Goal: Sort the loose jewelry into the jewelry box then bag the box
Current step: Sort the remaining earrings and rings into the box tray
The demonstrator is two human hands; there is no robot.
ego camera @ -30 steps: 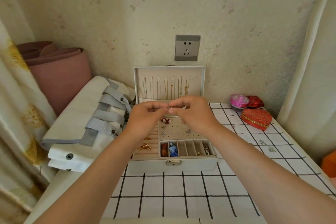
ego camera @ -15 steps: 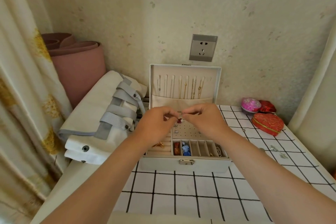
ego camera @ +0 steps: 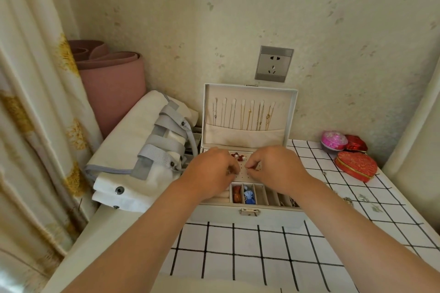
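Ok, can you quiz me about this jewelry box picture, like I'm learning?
1. True or false: the right hand pinches a tiny stud over the jewelry box.
2. What sits right of the box? A) a teapot B) a heart-shaped red box C) a shoe
3. Fill in: the necklaces hang inside the open ____.
Key: 1 true; 2 B; 3 lid.

Cream speckled wall (ego camera: 238, 7) with a grey socket (ego camera: 273, 64) at twelve o'clock; floral curtain (ego camera: 28, 102) at nine, rolled pink mat (ego camera: 112, 88) at ten, black-gridded white tabletop (ego camera: 238, 257) at six.
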